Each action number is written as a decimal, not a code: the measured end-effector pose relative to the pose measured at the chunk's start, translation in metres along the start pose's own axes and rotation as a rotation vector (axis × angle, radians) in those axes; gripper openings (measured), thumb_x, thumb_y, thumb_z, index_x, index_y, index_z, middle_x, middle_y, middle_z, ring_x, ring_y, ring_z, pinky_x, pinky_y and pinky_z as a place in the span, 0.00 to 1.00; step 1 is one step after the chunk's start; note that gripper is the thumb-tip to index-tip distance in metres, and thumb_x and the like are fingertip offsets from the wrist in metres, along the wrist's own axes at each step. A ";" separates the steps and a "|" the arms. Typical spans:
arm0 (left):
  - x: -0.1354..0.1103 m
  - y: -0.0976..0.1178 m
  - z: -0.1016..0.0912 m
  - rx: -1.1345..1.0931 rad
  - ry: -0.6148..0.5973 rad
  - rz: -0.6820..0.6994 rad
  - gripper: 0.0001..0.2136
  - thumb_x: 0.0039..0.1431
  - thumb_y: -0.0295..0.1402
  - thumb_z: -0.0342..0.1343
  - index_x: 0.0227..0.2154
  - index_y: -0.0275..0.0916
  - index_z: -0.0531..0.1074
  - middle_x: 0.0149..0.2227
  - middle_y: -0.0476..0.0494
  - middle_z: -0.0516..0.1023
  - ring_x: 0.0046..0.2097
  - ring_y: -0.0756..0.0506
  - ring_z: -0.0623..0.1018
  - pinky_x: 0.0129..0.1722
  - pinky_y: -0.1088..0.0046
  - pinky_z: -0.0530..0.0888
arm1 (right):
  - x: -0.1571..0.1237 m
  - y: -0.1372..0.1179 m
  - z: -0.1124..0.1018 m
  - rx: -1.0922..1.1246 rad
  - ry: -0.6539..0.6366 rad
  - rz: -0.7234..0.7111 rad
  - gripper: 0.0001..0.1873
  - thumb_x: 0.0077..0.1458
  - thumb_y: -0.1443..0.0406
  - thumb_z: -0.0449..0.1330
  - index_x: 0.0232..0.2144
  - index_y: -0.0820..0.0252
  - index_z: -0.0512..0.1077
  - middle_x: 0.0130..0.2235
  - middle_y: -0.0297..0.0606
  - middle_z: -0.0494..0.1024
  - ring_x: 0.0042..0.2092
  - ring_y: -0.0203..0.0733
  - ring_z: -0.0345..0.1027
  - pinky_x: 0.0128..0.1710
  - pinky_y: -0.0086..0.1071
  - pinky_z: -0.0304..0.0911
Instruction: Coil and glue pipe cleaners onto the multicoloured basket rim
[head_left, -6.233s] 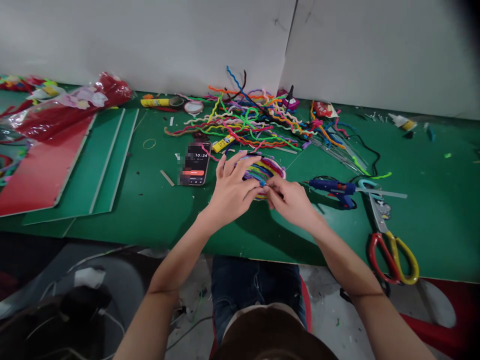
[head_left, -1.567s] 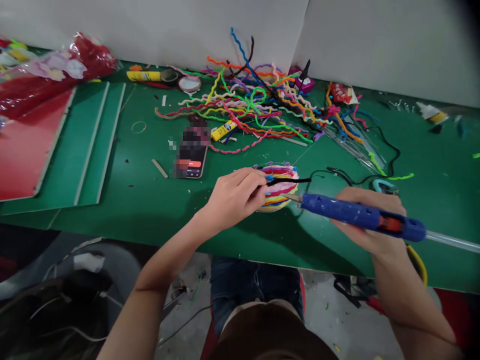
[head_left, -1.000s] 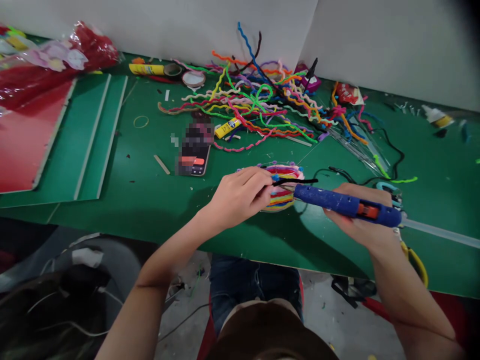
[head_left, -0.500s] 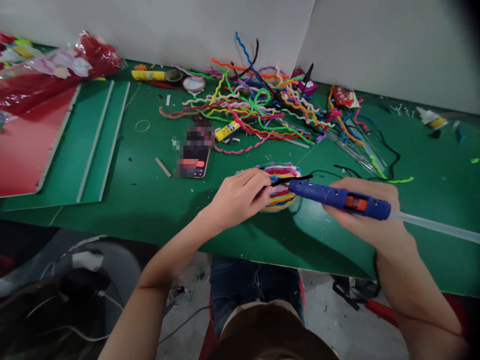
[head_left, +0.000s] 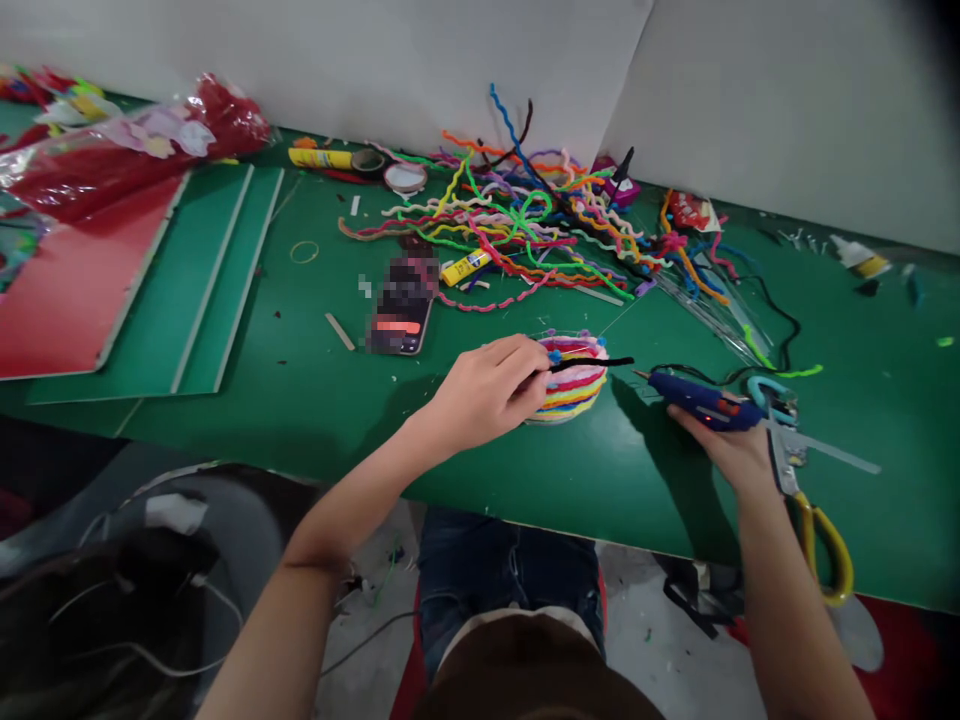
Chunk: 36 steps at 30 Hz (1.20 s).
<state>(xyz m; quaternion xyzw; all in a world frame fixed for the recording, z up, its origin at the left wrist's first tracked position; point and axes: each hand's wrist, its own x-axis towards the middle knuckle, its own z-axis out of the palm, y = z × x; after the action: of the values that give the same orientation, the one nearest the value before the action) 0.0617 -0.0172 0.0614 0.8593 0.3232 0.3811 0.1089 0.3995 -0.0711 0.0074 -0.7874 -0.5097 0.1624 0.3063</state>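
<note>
My left hand (head_left: 499,392) is closed in a pinch on a black pipe cleaner (head_left: 600,363), whose free end sticks out to the right. Beneath it lies a round piece striped in many colours (head_left: 574,395), with small blue and purple bits along its far edge. The hand covers the left part of this piece. My right hand (head_left: 731,450) grips a blue hot glue gun (head_left: 701,398), its nozzle facing left, apart from the striped piece. A clear glue stick (head_left: 836,453) sticks out behind the gun.
Scissors (head_left: 821,545) with yellow and blue handles lie by my right wrist. Behind my hands are a heap of coloured pipe cleaners (head_left: 517,215), a phone (head_left: 405,300) and a yellow glue tube (head_left: 465,267). Green and red boards (head_left: 82,290) occupy the left.
My right hand has drawn the glue gun away to the right, off the black pipe cleaner, uncovering the scissors. My left hand keeps its pinch in nearly the same place.
</note>
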 end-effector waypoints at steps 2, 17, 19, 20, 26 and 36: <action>0.000 0.000 0.000 -0.002 -0.001 -0.005 0.05 0.63 0.27 0.47 0.31 0.38 0.66 0.33 0.45 0.77 0.35 0.50 0.76 0.34 0.74 0.73 | 0.002 0.009 0.008 -0.001 0.024 -0.006 0.24 0.33 0.50 0.70 0.28 0.56 0.68 0.26 0.36 0.73 0.27 0.43 0.68 0.26 0.35 0.65; -0.004 0.002 0.001 -0.011 0.107 0.049 0.06 0.62 0.27 0.51 0.34 0.37 0.73 0.36 0.45 0.81 0.41 0.50 0.80 0.41 0.73 0.77 | -0.073 -0.073 -0.069 -0.768 0.022 -0.409 0.17 0.56 0.47 0.54 0.41 0.46 0.72 0.34 0.40 0.81 0.31 0.57 0.75 0.21 0.43 0.60; -0.005 0.003 0.001 -0.003 0.104 0.048 0.06 0.62 0.27 0.52 0.33 0.36 0.74 0.35 0.44 0.81 0.40 0.49 0.80 0.41 0.73 0.78 | -0.065 -0.098 -0.055 -0.399 0.022 -0.651 0.09 0.57 0.56 0.57 0.39 0.49 0.72 0.35 0.38 0.81 0.37 0.50 0.76 0.32 0.41 0.67; -0.005 0.003 0.001 0.000 0.102 0.049 0.07 0.62 0.27 0.52 0.32 0.36 0.74 0.35 0.44 0.81 0.40 0.49 0.80 0.40 0.73 0.78 | -0.059 -0.110 -0.046 -0.214 -0.013 -0.751 0.06 0.56 0.59 0.59 0.37 0.50 0.72 0.35 0.37 0.80 0.37 0.46 0.75 0.36 0.40 0.68; -0.006 0.006 -0.001 0.035 0.063 0.058 0.08 0.62 0.28 0.52 0.31 0.35 0.76 0.36 0.43 0.81 0.39 0.49 0.80 0.40 0.73 0.78 | -0.017 -0.159 0.021 0.150 -0.169 -0.960 0.08 0.60 0.63 0.57 0.40 0.55 0.74 0.44 0.40 0.78 0.48 0.43 0.71 0.49 0.41 0.64; -0.013 -0.004 0.008 0.012 0.186 0.051 0.05 0.62 0.28 0.54 0.36 0.37 0.75 0.41 0.43 0.80 0.43 0.49 0.79 0.44 0.71 0.78 | -0.004 -0.157 0.053 0.380 -0.379 -0.883 0.08 0.59 0.62 0.57 0.29 0.57 0.72 0.36 0.36 0.78 0.40 0.37 0.71 0.42 0.35 0.66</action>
<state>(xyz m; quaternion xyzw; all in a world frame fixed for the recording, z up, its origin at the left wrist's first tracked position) 0.0596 -0.0224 0.0464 0.8287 0.3122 0.4602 0.0635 0.2567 -0.0118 0.0687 -0.3843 -0.8016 0.2473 0.3854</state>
